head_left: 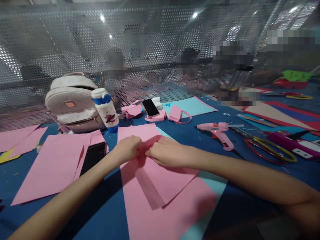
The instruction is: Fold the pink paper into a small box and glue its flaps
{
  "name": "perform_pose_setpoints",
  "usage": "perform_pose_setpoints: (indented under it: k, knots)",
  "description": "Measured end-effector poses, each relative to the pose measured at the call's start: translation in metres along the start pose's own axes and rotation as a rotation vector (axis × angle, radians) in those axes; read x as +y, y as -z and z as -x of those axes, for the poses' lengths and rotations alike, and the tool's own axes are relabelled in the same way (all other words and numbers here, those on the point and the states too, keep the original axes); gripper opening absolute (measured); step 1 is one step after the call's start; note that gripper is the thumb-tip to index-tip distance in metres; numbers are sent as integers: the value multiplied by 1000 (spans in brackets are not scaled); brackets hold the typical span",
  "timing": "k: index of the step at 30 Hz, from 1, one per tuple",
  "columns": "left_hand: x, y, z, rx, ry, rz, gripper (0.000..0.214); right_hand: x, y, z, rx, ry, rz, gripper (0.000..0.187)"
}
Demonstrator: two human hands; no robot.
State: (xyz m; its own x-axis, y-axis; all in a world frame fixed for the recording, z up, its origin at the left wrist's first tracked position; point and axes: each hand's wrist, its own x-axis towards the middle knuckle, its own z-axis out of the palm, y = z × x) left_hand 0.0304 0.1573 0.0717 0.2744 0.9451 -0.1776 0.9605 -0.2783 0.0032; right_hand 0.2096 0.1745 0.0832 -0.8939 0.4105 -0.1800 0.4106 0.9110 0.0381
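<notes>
My left hand (128,149) and my right hand (166,151) are close together over the middle of the table, both closed on a pink paper sheet (172,181). A narrow strip along the sheet's left edge is folded up. Beneath it lies a larger pink sheet (147,223), partly on top of a light blue sheet (217,183). My fingertips are mostly hidden behind the knuckles and the paper. To the right of my right hand, a pink glue gun (217,131) rests on the blue table.
A white backpack (75,103) and a bottle (106,111) stand at the back left. Pink sheets (57,166) and a dark phone (93,156) lie left. Behind are pink paper pieces (176,114) and another phone (150,107). Scissors (270,150) and a purple power strip (295,143) lie right.
</notes>
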Motion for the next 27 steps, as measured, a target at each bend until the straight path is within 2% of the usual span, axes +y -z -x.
perform_pose_setpoints:
  k: [4,10,14,19,23,27]
  knots:
    - [0,-2,-1,6,5,9,16,-2,-5,-2,-1,14,-37,27]
    - [-2,-4,-1,21,-14,30,13,-1,4,4,33,83,-161,29]
    - [-7,-8,-4,28,-39,63,11,3,9,2,119,-3,-154,23]
    - [-11,-10,-6,49,-66,109,15,14,9,-3,294,-57,-5,11]
    - [-11,-8,-4,55,-85,120,14,28,9,-2,248,-106,-11,14]
    - [-8,-6,-3,54,-101,101,14,41,9,0,219,-213,-59,16]
